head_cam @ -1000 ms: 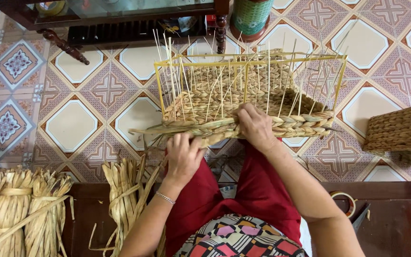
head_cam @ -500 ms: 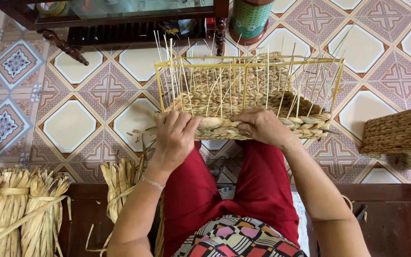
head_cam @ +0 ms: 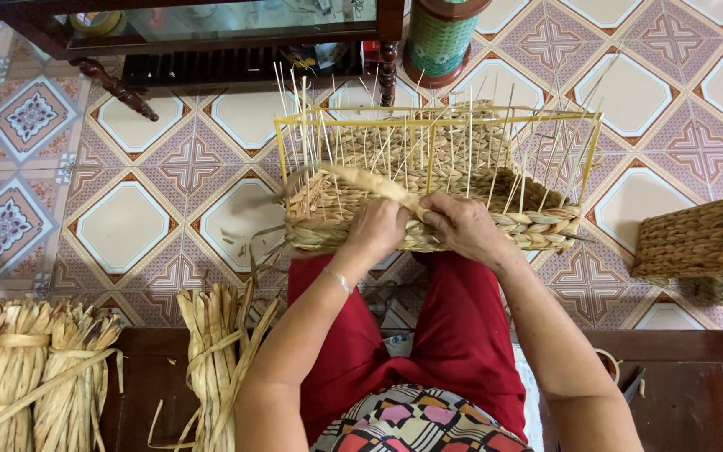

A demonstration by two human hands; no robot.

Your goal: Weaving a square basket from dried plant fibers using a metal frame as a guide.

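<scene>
Head view: half-woven straw basket [head_cam: 428, 180] (yellow frame), seemingly rectangular.

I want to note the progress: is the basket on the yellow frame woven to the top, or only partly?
Only partly. The basket has woven rows low down near both hands; above them, bare upright stakes rise past the yellow frame.
</scene>
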